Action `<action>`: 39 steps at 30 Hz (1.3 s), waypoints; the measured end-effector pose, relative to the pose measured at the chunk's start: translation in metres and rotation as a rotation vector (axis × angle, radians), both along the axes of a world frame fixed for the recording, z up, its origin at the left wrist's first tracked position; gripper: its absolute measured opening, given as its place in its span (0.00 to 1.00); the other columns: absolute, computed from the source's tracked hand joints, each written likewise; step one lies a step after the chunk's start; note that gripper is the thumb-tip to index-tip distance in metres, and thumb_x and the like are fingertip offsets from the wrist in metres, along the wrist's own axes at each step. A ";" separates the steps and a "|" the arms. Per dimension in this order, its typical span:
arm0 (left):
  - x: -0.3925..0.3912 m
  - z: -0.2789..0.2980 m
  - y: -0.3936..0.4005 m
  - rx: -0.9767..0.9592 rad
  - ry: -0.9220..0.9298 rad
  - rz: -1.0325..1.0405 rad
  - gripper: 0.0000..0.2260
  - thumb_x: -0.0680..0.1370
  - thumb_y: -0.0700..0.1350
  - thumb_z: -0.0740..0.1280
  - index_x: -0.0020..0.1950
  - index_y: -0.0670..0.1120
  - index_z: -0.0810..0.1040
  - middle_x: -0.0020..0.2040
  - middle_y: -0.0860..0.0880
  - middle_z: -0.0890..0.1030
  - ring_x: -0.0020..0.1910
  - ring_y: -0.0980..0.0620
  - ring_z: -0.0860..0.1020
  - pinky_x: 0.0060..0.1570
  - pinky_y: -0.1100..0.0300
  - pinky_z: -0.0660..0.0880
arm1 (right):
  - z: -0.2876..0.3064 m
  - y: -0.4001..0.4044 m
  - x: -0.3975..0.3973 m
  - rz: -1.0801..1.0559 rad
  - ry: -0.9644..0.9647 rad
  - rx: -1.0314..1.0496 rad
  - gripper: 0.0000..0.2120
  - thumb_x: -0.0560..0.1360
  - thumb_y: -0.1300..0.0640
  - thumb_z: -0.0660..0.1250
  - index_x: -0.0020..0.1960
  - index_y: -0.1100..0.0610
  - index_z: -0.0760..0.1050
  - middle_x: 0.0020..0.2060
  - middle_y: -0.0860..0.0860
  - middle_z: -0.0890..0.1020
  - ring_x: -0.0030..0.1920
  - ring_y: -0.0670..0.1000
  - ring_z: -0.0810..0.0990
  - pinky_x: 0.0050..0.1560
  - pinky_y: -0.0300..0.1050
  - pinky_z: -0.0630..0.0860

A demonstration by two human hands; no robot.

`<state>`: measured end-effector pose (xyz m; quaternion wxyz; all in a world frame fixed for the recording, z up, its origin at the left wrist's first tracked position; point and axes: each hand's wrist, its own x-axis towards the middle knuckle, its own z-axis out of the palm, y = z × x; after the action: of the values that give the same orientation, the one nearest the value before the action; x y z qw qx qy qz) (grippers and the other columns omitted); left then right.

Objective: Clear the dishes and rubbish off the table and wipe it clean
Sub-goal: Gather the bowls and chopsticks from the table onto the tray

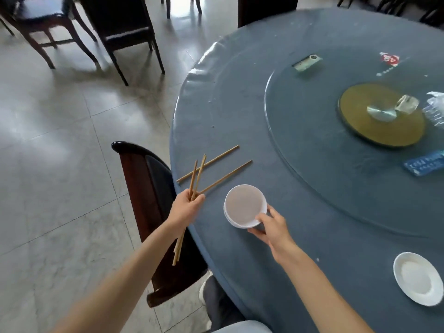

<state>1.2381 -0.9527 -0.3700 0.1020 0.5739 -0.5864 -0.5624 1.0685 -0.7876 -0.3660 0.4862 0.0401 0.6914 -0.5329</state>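
Left hand: the left hand (186,205) is curling its fingers around a pair of chopsticks (195,179), gripping them near the middle; their upper ends are pointing up over the desk edge and their lower ends are sticking out below the wrist, above the chair (144,179).
Right hand: the right hand (270,225) is pinching the near rim of a white bowl (243,205), thumb lying on the inside of the rim and fingers wrapping underneath; whether the bowl is touching the desk cannot be told.
Loose chopsticks: two more chopsticks (227,175) are lying on the desk (240,116) just beyond the left hand, slanting and apart from each other.
White plate: a white plate (418,277) is sitting near the desk edge, well to the right of the bowl.
Turntable: a glass turntable (312,145) is carrying a crumpled wrapper (407,104), a plastic bottle (434,109), a blue packet (424,163), a red packet (389,59) and a greenish packet (306,63).
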 end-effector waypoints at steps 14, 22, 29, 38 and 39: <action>-0.077 -0.061 -0.091 -0.557 -0.527 -0.598 0.32 0.67 0.62 0.73 0.65 0.50 0.67 0.57 0.47 0.67 0.49 0.44 0.78 0.46 0.50 0.79 | -0.025 -0.010 0.014 -0.057 0.103 0.125 0.23 0.79 0.63 0.65 0.66 0.40 0.77 0.54 0.53 0.83 0.55 0.51 0.84 0.51 0.48 0.86; -0.089 -0.063 -0.110 -0.520 -0.605 -0.621 0.19 0.72 0.52 0.70 0.55 0.43 0.71 0.54 0.44 0.73 0.54 0.42 0.76 0.46 0.49 0.76 | -0.022 -0.015 0.024 -0.153 0.107 0.163 0.20 0.78 0.62 0.66 0.65 0.43 0.78 0.55 0.51 0.84 0.55 0.50 0.84 0.47 0.45 0.85; -0.098 -0.065 -0.128 -0.501 -0.755 -0.759 0.13 0.71 0.48 0.68 0.52 0.43 0.79 0.52 0.43 0.80 0.57 0.41 0.74 0.42 0.53 0.72 | -0.023 -0.021 0.033 -0.241 0.082 0.178 0.16 0.80 0.60 0.64 0.64 0.45 0.79 0.58 0.48 0.82 0.57 0.49 0.82 0.44 0.43 0.85; -0.095 -0.069 -0.120 -0.511 -0.684 -0.823 0.08 0.77 0.43 0.63 0.51 0.42 0.67 0.49 0.43 0.71 0.52 0.38 0.78 0.42 0.49 0.73 | -0.019 -0.018 0.039 -0.255 -0.145 0.098 0.19 0.82 0.55 0.65 0.69 0.37 0.73 0.61 0.50 0.82 0.51 0.55 0.88 0.46 0.49 0.85; -0.095 -0.067 -0.121 -0.495 -0.683 -0.829 0.08 0.78 0.45 0.63 0.51 0.43 0.66 0.48 0.43 0.69 0.52 0.38 0.78 0.41 0.50 0.72 | -0.019 -0.018 0.039 -0.271 -0.172 0.068 0.20 0.82 0.57 0.65 0.69 0.38 0.74 0.62 0.51 0.81 0.53 0.55 0.87 0.48 0.50 0.85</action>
<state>1.1431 -1.0737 -0.4374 -0.1901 0.4045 -0.8752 -0.1851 1.1074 -0.8052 -0.3853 0.4654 0.1951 0.6533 -0.5644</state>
